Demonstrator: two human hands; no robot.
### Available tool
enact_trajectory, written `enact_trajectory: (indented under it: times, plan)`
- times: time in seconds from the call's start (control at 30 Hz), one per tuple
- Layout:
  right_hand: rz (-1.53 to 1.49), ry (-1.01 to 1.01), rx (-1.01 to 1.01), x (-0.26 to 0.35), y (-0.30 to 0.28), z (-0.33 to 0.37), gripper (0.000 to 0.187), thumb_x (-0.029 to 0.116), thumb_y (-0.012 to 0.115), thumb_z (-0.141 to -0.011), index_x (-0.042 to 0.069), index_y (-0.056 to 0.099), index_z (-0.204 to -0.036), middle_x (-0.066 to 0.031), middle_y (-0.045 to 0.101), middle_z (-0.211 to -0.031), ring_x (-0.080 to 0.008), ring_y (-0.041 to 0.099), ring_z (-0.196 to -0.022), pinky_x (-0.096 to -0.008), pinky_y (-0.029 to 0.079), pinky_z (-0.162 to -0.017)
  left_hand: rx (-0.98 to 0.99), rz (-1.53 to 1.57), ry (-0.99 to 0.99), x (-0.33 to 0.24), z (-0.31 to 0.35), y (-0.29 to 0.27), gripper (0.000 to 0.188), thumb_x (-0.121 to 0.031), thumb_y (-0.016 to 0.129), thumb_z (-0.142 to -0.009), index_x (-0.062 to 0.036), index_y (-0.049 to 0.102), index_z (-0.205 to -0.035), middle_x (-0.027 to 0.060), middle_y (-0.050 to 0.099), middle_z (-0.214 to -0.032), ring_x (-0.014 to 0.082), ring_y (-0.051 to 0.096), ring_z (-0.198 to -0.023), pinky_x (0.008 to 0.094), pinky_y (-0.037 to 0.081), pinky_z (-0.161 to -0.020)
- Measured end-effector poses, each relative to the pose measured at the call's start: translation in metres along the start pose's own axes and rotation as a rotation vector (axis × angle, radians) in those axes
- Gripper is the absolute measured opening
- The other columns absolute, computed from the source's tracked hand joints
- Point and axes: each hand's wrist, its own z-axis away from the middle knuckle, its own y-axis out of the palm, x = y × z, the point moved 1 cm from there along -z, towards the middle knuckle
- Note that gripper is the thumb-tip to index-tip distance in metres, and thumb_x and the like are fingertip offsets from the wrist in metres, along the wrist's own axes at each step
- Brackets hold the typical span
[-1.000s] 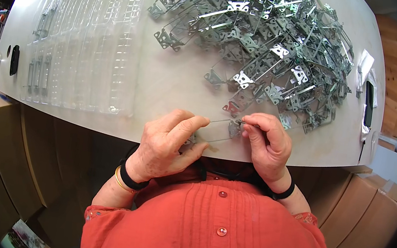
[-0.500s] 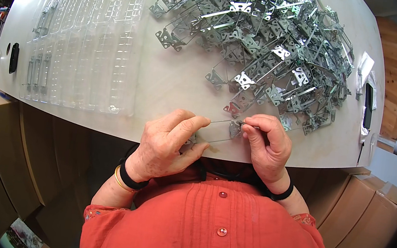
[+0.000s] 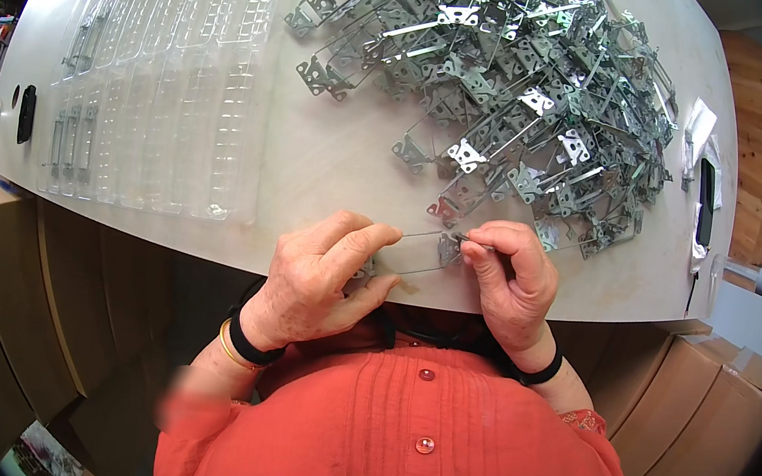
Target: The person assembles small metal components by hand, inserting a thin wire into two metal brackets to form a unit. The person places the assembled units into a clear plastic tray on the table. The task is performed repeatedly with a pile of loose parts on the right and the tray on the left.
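At the table (image 3: 314, 162), both hands (image 3: 323, 279) still grip the bracket (image 3: 418, 248).

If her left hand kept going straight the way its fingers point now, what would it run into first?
The left hand points right along the table edge, gripping a thin metal bracket. Straight on, it would most likely meet the right hand, which pinches the bracket's other end. The heap of metal brackets lies farther back, off that line.

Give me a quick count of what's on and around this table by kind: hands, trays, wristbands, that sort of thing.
Hands: 2, left hand and right hand, both on one wire-and-plate metal part
Piles of metal parts: 1, pieces too tangled to count
Groups of clear plastic trays: 1, edges too faint to count
Black wristbands: 2
Gold bangles: 1
Dark phone-like slabs: 1
Total: 8
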Motion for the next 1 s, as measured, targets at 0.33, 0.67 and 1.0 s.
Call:
enact_trajectory:
  times: [0.33,0.67,1.0]
  plan:
    - [0.032,-0.024,0.036,0.0070,-0.0012,-0.0045,0.022,-0.006,0.075,-0.098,0.002,0.073,-0.117,-0.0108,0.073,-0.104,-0.0163,0.069,-0.079,-0.0293,0.056,-0.069,0.007,0.002,-0.005,0.0001,0.0006,-0.0003,0.048,-0.004,0.091,-0.072,-0.0029,0.074,-0.117,0.0116,0.072,-0.100,0.0240,0.070,-0.079,0.0344,0.057,-0.066]
    - [0.068,-0.027,0.018,0.0030,-0.0004,-0.0025,0.017,-0.002,0.079,-0.097,0.003,0.073,-0.112,-0.0109,0.073,-0.100,-0.0207,0.069,-0.082,-0.0309,0.056,-0.070,0.008,0.005,-0.001,0.0004,0.0005,-0.0005,0.048,-0.004,0.091,-0.072,-0.0024,0.074,-0.117,0.0121,0.072,-0.100,0.0242,0.070,-0.078,0.0343,0.057,-0.066]
    - [0.030,-0.019,0.018,0.0025,-0.0003,-0.0025,0.015,-0.002,0.077,-0.098,0.002,0.072,-0.112,-0.0114,0.073,-0.103,-0.0191,0.068,-0.080,-0.0296,0.055,-0.070,0.010,-0.008,0.003,0.0012,0.0013,-0.0002,0.049,-0.004,0.090,-0.072,-0.0028,0.074,-0.118,0.0122,0.071,-0.100,0.0241,0.070,-0.078,0.0344,0.057,-0.065]
